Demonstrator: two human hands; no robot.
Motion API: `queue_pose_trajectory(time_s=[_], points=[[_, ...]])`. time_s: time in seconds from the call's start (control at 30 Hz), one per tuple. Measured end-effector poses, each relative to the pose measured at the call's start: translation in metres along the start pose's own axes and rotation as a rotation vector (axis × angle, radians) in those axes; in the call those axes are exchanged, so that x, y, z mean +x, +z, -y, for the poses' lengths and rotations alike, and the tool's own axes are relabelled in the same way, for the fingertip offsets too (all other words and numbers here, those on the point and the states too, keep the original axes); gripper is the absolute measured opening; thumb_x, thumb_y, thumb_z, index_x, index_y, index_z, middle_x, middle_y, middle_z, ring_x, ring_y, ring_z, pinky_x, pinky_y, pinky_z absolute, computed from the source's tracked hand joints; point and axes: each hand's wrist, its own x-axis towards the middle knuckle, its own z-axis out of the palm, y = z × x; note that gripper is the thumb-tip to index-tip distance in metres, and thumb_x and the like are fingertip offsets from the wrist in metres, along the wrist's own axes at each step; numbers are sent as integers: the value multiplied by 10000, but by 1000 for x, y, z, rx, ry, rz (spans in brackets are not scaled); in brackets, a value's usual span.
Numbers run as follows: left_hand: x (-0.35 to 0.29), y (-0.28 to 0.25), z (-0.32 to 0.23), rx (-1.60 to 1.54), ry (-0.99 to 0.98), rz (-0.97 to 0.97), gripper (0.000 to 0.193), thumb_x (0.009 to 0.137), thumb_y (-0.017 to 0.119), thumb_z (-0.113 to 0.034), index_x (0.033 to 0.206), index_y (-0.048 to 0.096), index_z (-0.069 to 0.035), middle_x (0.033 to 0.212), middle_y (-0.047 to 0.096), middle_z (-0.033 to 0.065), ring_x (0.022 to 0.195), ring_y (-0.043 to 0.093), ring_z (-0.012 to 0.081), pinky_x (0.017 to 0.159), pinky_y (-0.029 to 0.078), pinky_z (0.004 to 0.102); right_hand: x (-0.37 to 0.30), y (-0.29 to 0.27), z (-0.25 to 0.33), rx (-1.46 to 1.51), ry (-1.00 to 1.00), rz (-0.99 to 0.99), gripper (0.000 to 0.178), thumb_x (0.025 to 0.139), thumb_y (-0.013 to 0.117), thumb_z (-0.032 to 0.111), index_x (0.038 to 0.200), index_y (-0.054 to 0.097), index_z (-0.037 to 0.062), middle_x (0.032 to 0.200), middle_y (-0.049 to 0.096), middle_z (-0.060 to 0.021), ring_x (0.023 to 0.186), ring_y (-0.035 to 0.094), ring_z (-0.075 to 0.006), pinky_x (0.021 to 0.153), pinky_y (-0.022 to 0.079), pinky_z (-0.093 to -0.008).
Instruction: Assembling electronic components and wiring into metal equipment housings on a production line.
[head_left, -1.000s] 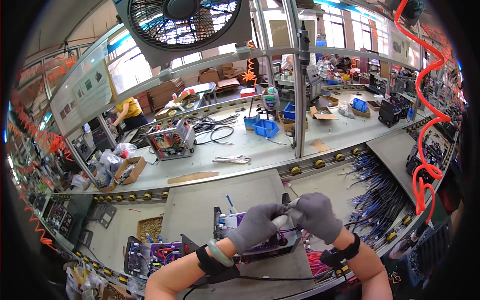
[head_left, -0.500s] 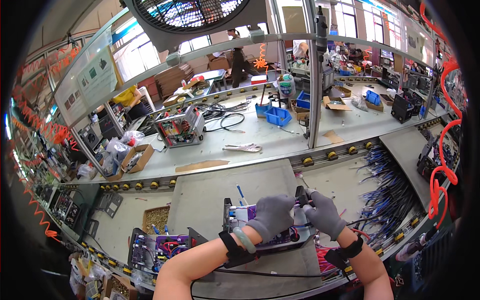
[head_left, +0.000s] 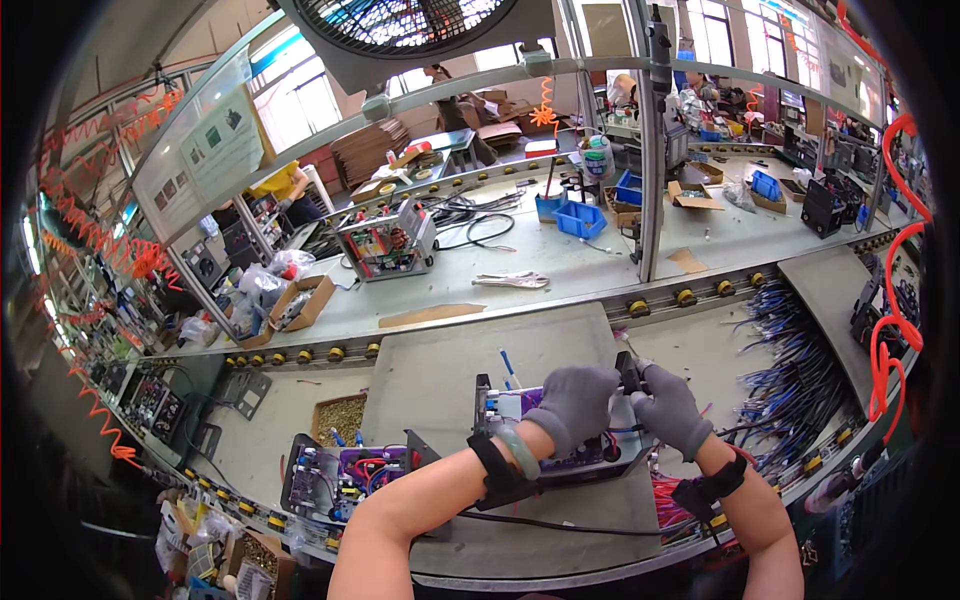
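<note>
Black metal chassis (head_left: 600,471) with purple circuit board (head_left: 516,403) sits on flat grey plate (head_left: 430,385), likely for steady support. Left grey-gloved hand (head_left: 577,408) lies curled over it, hold hidden; right grey-gloved hand (head_left: 672,410) bent beside upright black end panel (head_left: 627,372), grip unclear.

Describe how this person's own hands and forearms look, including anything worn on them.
The left hand and right hand wear plain grey gloves. Each wrist has a black strap with a dark attachment, its details unclear. A pale green bangle sits between glove and strap on the left. The visible forearms have no sleeves.
</note>
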Motion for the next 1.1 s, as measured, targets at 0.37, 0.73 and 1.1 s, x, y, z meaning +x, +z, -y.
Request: queue_pose_trajectory(time_s=[0.37, 0.73, 1.1], points=[[10, 28, 3, 25, 93, -140, 127, 700, 658, -71, 823, 625, -83, 826, 640, 109, 774, 662, 338, 669, 529, 454, 8, 12, -6, 59, -20, -86, 409, 766, 553, 78, 1164, 619, 10, 941, 658, -229, 900, 645, -397, 802, 508, -431], [-179, -110, 82, -102, -39, -405, 472, 853, 724, -171, 1296, 591, -75, 1172, 663, 150, 964, 681, 233, 839, 554, 330, 0, 7, -8, 181, -81, -70, 304, 803, 565, 75, 1086, 641, -7, 839, 669, -199, 734, 655, -313, 692, 516, -366], [-477, 3, 208, -453, -894, -216, 772, 798, 742, -159, 1469, 377, -53, 1453, 451, 197, 1339, 440, 271, 1099, 372, 367, -72, 74, 65, -450, -574, -145, 491, 690, 768, 247, 1133, 661, 65, 1294, 577, -108, 1248, 508, -322, 1030, 368, -490]])
